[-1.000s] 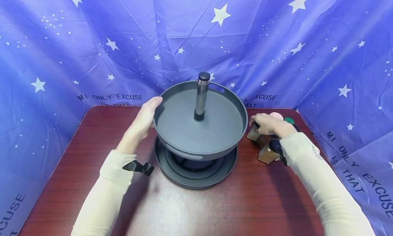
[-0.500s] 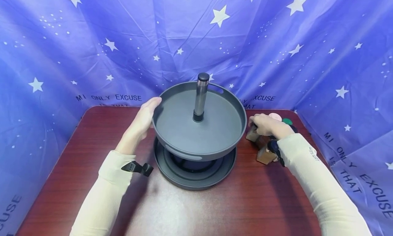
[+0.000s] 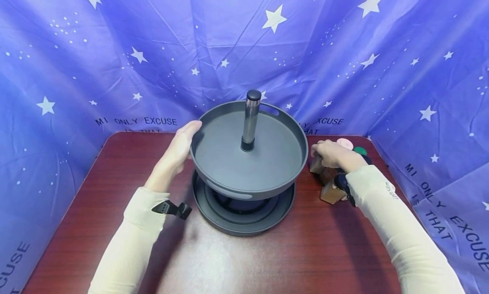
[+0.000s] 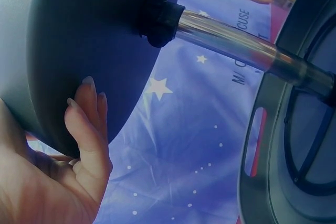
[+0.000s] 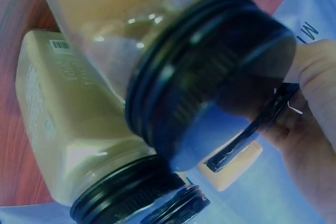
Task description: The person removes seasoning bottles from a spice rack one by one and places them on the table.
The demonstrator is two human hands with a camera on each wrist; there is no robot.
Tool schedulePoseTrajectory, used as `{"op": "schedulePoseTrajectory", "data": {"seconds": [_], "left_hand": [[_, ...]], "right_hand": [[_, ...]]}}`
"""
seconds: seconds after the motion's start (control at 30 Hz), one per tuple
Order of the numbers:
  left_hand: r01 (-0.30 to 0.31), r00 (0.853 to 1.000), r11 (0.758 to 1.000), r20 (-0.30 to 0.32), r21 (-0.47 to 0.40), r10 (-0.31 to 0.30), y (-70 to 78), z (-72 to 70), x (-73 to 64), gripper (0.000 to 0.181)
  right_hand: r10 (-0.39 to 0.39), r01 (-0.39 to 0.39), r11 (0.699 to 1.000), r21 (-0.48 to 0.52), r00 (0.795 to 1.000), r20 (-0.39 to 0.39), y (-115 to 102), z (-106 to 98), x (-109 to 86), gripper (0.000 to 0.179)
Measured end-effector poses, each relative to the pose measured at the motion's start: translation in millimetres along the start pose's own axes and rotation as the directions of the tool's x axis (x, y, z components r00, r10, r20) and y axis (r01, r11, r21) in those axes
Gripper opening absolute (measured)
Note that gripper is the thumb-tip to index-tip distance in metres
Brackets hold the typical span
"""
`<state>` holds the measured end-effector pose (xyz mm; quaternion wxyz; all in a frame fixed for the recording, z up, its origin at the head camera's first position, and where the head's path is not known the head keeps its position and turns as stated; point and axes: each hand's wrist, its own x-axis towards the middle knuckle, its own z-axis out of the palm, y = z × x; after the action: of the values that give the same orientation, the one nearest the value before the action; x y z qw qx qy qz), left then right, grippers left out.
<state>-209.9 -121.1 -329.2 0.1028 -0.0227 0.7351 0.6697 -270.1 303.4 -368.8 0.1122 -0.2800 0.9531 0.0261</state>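
Note:
A grey two-tier turntable rack stands mid-table, with its round upper tray (image 3: 225,158) tilted toward the camera above the lower tray (image 3: 244,230). My left hand (image 3: 177,147) grips the upper tray's left rim. In the left wrist view its fingers (image 4: 86,135) curl under that tray, beside a metal post. At the table's right, my right hand (image 3: 332,154) pinches a small spice jar (image 3: 316,166) by its black lid. Other spice jars (image 3: 331,194) sit under my right wrist. In the right wrist view, a large black-lidded jar (image 5: 173,72) partly hides the pinched one.
A pink lid (image 3: 345,144) and a green lid (image 3: 360,151) show behind my right wrist. A metal handle (image 3: 251,120) rises from the upper tray. Blue star-printed curtains (image 3: 153,64) surround the brown table (image 3: 114,179).
The jar pinched by my right hand has shifted very slightly to the right and up. My left hand and the rack hold their place.

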Motion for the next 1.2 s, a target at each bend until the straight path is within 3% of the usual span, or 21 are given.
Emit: {"op": "schedulePoseTrajectory", "data": {"seconds": [0.27,0.6,0.83,1.2], "left_hand": [[0.001,1.0,1.0,0.0,0.008,-0.001,0.3,0.4,-1.2,0.051],[-0.002,1.0,1.0,0.004,0.004,0.002,-0.9,0.2,-1.5,0.051],[0.002,1.0,1.0,0.005,-0.005,-0.002,-0.2,0.8,-2.1,0.051],[0.007,1.0,1.0,0.021,0.011,-0.007,3.4,0.5,-2.6,0.052]], "right_hand": [[0.056,-0.055,0.998,-0.016,0.996,0.067,-1.4,-1.1,-2.6,0.027],[0.056,-0.057,0.998,0.007,0.996,0.07,-1.2,0.1,-4.0,0.023],[0.062,-0.063,0.998,0.015,0.996,0.068,-1.1,0.8,-5.9,0.008],[0.072,-0.073,0.997,0.012,0.996,0.051,-2.9,-2.5,-4.1,0.021]]}}
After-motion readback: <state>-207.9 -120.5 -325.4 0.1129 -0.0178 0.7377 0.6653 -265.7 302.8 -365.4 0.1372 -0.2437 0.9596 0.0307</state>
